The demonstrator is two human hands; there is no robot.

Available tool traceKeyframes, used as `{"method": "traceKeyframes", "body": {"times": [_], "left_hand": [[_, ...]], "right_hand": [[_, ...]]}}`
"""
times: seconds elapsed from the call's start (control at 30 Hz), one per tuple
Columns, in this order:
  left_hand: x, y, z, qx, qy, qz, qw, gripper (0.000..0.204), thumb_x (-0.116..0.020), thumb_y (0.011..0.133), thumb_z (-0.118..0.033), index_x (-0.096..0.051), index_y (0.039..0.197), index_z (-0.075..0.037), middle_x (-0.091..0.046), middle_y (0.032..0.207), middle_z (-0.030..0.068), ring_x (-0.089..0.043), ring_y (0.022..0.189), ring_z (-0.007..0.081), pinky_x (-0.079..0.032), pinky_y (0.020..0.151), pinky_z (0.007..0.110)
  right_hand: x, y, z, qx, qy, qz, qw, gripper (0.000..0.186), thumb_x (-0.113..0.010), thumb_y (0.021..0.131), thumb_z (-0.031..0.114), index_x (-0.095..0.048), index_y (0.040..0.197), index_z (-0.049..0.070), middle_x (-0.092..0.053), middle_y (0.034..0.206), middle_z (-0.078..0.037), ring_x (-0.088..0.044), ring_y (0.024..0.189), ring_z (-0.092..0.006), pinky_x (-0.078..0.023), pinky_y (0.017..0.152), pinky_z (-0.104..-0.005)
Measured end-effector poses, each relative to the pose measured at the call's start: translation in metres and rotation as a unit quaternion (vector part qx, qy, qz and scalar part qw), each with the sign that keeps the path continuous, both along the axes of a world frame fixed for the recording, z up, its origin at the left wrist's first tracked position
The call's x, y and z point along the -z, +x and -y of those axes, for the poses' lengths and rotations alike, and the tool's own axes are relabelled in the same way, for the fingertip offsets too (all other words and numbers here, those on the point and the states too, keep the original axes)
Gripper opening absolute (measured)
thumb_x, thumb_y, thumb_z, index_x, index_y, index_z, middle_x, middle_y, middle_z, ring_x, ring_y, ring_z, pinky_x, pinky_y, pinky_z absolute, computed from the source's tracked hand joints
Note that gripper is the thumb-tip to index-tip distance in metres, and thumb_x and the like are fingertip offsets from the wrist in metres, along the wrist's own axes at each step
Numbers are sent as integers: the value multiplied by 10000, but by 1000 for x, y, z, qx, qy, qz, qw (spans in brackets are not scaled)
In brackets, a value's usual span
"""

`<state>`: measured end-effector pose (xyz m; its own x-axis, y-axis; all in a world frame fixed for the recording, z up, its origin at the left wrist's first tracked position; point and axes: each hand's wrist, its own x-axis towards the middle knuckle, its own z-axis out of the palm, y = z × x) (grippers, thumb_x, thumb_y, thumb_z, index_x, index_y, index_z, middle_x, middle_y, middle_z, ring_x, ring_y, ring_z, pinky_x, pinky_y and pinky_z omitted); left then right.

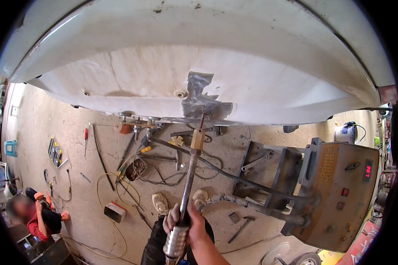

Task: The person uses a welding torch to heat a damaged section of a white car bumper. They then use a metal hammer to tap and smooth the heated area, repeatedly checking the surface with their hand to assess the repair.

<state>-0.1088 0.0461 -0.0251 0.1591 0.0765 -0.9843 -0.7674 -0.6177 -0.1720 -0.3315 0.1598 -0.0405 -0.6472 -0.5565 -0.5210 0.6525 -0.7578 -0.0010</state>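
Clenched around the shaft close below us, our right hand [195, 226] grips the slide hammer [191, 176], its thumb lying along the rod just above the ridged silver weight [177, 242]. We cannot tell what our left hand is doing. From our grip the slide hammer slants up and slightly right, through a brass-coloured block [197, 140], and its thin tip seems to meet the lower edge of the white car panel [137, 70]. At that spot the paint gives way to a ragged grey patch [204, 95] of bare metal, right of a small round hole.

Beneath the panel's lower edge, we see tools spread over the concrete floor [70, 132]. A brown control box [342, 194] with a red lit display stands toward the floor's right side; a thick black cable [239, 179] runs from it toward the car, crossing near the block. Beside the box, a wrench [257, 161] lies in a dark tray [269, 182], and a hammer [242, 229] rests on the floor nearer our shoes [160, 204]. Left of the shoes sit a red-and-white box [115, 212] and a yellow hose [101, 187]. Toward the floor's left side are a red screwdriver [86, 139] and a person [40, 221] in a red top and orange shoes.
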Motion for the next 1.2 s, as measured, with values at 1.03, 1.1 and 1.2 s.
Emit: {"method": "traceKeyframes", "body": {"times": [1.03, 1.1, 1.2], "left_hand": [[7, -14, 3, 9, 3, 6, 1000, 578, -292, 945, -552, -558, 1069, -54, -632, 785, 132, -602, 593, 279, -508, 511, 364], [7, -13, 3, 9, 2, 6, 1000, 579, -291, 944, -552, -557, 1070, -54, -632, 785, 131, -602, 593, 279, -508, 512, 365], [7, -14, 4, 8, 2, 2, 1000, 579, -291, 944, -553, -557, 1072, -54, -632, 786, 131, -602, 593, 279, -509, 512, 365]], "right_hand": [[8, 22, -2, 28, 40, 3, 999, 537, -494, 887, 561, -509, 785, 34, -510, 677, -80, -551, 631, -230, -454, 578, -358], [7, 23, -1, 30, 59, 10, 998, 540, -497, 886, 558, -520, 788, 27, -522, 678, -90, -559, 634, -240, -457, 582, -361], [8, 26, 0, 46, 34, -2, 998, 525, -509, 888, 540, -526, 795, 24, -529, 684, -95, -567, 642, -250, -459, 587, -367]]}}
